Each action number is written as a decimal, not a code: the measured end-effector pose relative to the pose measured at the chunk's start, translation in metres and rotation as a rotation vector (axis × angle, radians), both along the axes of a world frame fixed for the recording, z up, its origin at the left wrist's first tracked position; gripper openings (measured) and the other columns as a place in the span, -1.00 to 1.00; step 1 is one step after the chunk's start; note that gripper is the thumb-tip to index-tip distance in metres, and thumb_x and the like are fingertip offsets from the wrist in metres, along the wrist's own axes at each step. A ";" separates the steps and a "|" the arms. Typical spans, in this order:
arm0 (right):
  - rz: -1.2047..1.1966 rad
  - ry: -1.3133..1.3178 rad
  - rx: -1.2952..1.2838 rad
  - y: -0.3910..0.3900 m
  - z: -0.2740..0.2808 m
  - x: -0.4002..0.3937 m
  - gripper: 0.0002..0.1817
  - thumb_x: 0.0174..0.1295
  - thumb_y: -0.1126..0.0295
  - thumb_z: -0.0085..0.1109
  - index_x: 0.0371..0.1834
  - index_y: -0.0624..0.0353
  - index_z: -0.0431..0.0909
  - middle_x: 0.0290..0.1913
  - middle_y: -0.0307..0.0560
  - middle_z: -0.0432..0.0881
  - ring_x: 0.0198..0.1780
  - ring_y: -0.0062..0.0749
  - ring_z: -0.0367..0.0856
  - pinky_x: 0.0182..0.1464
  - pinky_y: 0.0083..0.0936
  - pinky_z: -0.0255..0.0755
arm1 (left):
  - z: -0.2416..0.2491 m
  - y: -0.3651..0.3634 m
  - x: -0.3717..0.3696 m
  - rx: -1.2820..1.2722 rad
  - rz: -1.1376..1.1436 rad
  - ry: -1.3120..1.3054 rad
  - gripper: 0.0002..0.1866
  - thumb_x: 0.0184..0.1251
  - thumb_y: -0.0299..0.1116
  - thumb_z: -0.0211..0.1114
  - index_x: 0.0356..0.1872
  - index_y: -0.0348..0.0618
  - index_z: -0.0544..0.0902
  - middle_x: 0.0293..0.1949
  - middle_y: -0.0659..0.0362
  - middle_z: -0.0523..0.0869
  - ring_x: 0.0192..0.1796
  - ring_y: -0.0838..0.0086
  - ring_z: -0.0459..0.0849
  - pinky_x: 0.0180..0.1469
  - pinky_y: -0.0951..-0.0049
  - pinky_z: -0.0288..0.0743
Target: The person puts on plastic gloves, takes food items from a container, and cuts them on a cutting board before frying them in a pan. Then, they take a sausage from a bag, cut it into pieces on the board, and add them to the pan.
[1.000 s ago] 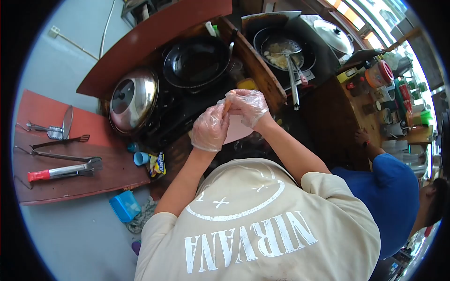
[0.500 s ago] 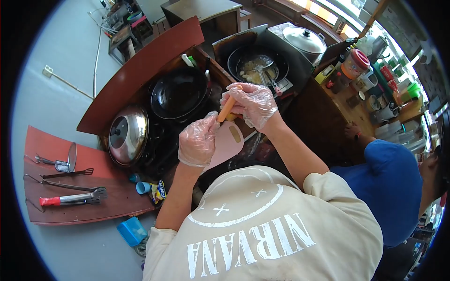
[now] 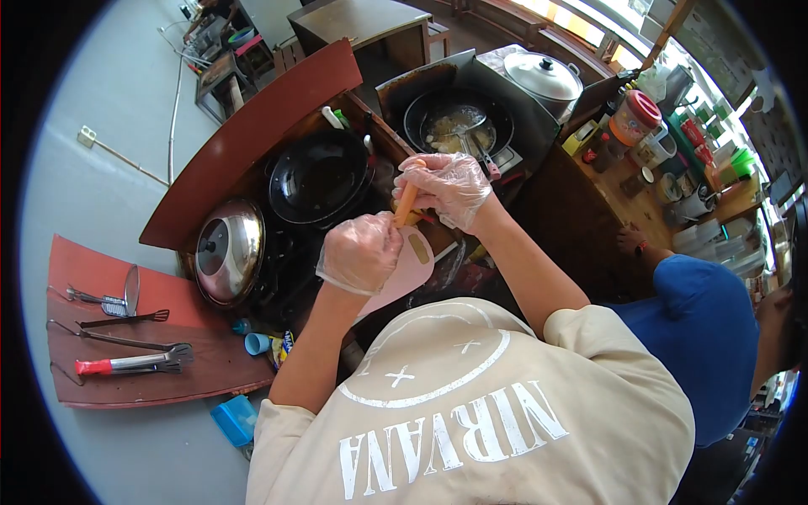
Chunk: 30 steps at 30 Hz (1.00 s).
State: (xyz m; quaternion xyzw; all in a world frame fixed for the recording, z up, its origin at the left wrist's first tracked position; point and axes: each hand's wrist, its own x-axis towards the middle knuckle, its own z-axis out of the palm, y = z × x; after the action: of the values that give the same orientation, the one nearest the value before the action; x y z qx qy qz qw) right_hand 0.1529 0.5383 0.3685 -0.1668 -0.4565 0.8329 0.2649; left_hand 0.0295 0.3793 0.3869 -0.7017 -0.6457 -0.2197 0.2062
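Between my two hands, both in clear plastic gloves, is an orange sausage (image 3: 406, 202). My left hand (image 3: 362, 252) pinches its lower end, and my right hand (image 3: 446, 190) has its fingers closed round the upper end. The sausage is tilted, its top leaning right. Below the hands lies a pink cutting board (image 3: 396, 282) with a handle slot, partly hidden by my left hand. Some small yellow and red things behind my right hand are too covered to make out.
Ahead, pale pieces sit in oil in a wok (image 3: 421, 126) with a strainer (image 3: 471, 139). An empty black wok (image 3: 316, 181) and a lidded pot (image 3: 229, 252) stand left. Tongs (image 3: 139, 362) hang on a red panel. A person in a blue shirt (image 3: 694, 337) is at right.
My hands stay on the sausage, with the left wrist and fingers turned slightly. The view has shifted a little.
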 end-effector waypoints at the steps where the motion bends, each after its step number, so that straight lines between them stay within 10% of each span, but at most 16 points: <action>1: 0.031 0.034 -0.017 0.002 -0.003 -0.001 -0.73 0.29 0.38 0.32 -0.02 0.29 0.59 -0.17 0.01 0.70 -0.11 -0.22 0.73 0.02 -0.34 0.66 | -0.005 0.002 -0.003 0.021 -0.026 -0.223 -0.81 0.12 -0.49 0.36 -0.24 -0.36 0.71 -0.48 0.05 0.72 -0.58 0.36 0.63 -0.47 0.39 0.55; 3: 0.064 0.067 -0.034 0.006 -0.009 -0.001 -0.74 0.30 0.39 0.31 -0.02 0.28 0.58 -0.16 0.00 0.69 -0.09 -0.20 0.73 0.05 -0.31 0.64 | -0.012 0.006 -0.005 0.043 -0.050 -0.446 -0.82 0.18 -0.49 0.34 -0.24 -0.38 0.70 -0.48 0.05 0.73 -0.60 0.41 0.61 -0.48 0.44 0.54; 5: 0.094 0.292 -0.163 0.011 -0.018 -0.002 -0.74 0.31 0.41 0.28 0.01 0.25 0.58 -0.12 -0.03 0.68 -0.02 -0.15 0.71 0.16 -0.25 0.58 | -0.020 0.012 -0.003 -0.071 0.167 -1.466 -0.83 0.27 -0.48 0.30 -0.22 -0.39 0.71 -0.46 0.03 0.74 -0.60 0.48 0.60 -0.49 0.55 0.51; 11: 0.057 0.412 -0.226 0.015 -0.037 -0.010 -0.71 0.30 0.40 0.32 0.04 0.25 0.58 -0.10 0.02 0.68 0.02 -0.12 0.71 0.20 -0.25 0.58 | -0.050 0.029 0.006 0.040 -0.085 -2.201 -0.59 0.46 -0.12 0.18 -0.13 -0.38 0.64 -0.44 0.03 0.73 -0.60 0.48 0.62 -0.55 0.54 0.53; 21: 0.306 0.583 -0.455 0.025 -0.044 -0.003 -0.78 0.33 0.41 0.19 0.00 0.16 0.51 -0.05 -0.05 0.65 0.22 -0.13 0.57 0.24 -0.23 0.51 | -0.039 0.047 0.036 -0.017 0.001 -2.063 -0.63 0.56 -0.09 0.06 -0.38 -0.13 0.59 -0.56 0.22 0.62 -0.68 0.62 0.46 -0.64 0.64 0.33; 24: 0.468 0.628 -0.649 0.023 -0.059 -0.005 -0.88 0.26 0.40 0.07 -0.25 0.14 0.59 -0.07 0.01 0.67 0.24 0.01 0.55 0.28 -0.09 0.44 | -0.048 0.051 0.036 -0.023 -0.019 -1.649 -0.67 0.53 -0.16 0.12 -0.43 -0.12 0.59 -0.57 0.19 0.63 -0.66 0.52 0.52 -0.62 0.56 0.38; 26: 0.525 0.396 -0.713 0.030 -0.055 0.001 -0.84 0.16 0.39 0.04 -0.51 0.14 0.58 -0.14 0.07 0.69 0.20 0.10 0.57 0.30 0.02 0.39 | -0.052 0.056 0.027 0.296 -0.120 -0.215 -0.76 0.41 -0.29 0.24 -0.49 -0.11 0.57 -0.59 0.15 0.62 -0.61 0.37 0.59 -0.56 0.43 0.46; 30: 0.536 -0.257 -0.583 0.039 -0.082 0.002 -0.63 0.28 0.06 0.09 -0.54 0.11 0.52 -0.46 -0.03 0.62 -0.41 -0.24 0.60 -0.33 -0.18 0.60 | -0.076 0.051 0.037 -0.006 -0.143 -0.071 -0.84 0.05 -0.35 0.37 -0.56 -0.06 0.54 -0.62 0.11 0.58 -0.57 0.27 0.63 -0.48 0.28 0.54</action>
State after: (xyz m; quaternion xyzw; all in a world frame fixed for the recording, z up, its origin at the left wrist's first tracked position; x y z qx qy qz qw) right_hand 0.1551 0.5774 0.2864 -0.2125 -0.2582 0.9392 -0.0787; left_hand 0.0669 0.4308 0.3107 -0.7383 -0.6014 -0.2569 0.1649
